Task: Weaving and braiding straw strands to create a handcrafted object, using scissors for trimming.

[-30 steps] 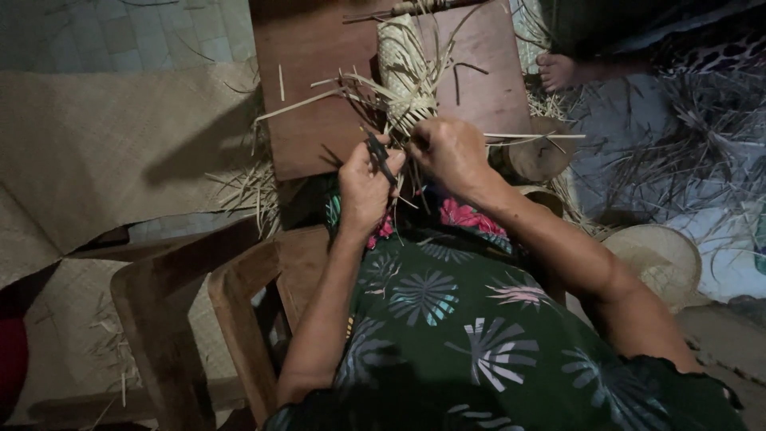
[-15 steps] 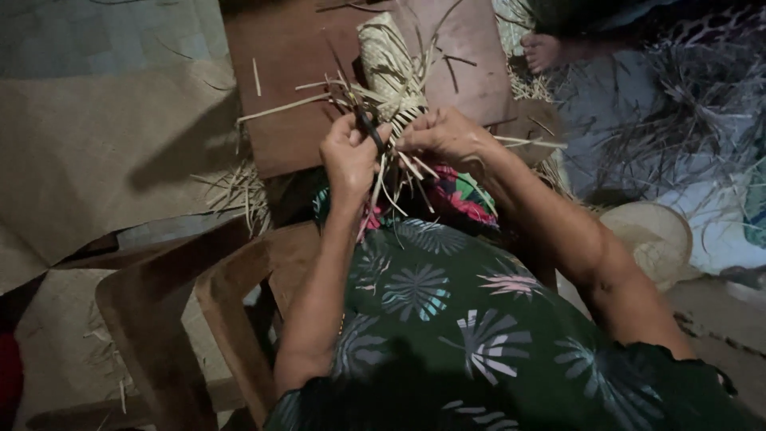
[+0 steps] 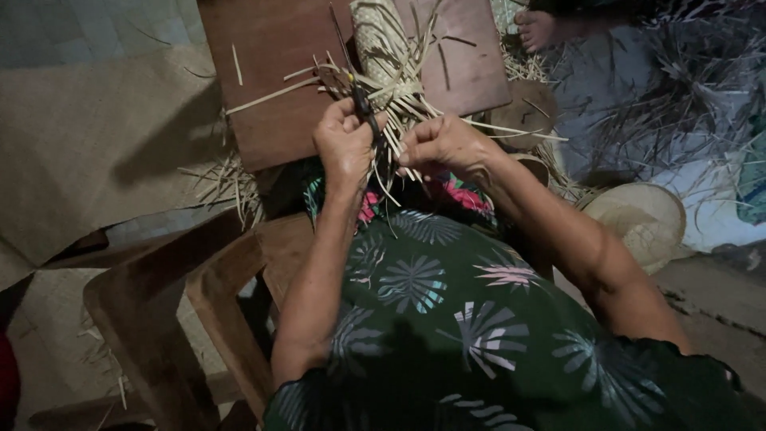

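Observation:
A partly woven straw piece (image 3: 388, 49) with many loose pale strips sticking out lies over a brown wooden board (image 3: 275, 80) in front of me. My left hand (image 3: 345, 144) is closed around a thin dark pointed tool (image 3: 361, 100) whose tip reaches into the weave. My right hand (image 3: 441, 145) pinches several loose straw strips (image 3: 403, 120) at the near end of the woven piece. Both hands sit close together above my lap, which is covered by dark green patterned cloth.
A wooden stool (image 3: 171, 311) stands at my lower left. A woven mat (image 3: 88, 152) covers the floor on the left. A round woven hat (image 3: 642, 222) lies at the right, with loose straw heaps (image 3: 686, 96) behind it. Another person's bare foot (image 3: 538, 28) shows at the top.
The view has shifted slightly. My left hand has lifted the dark tool up into the weave, and my right hand has slid along the strips, staying closed on them.

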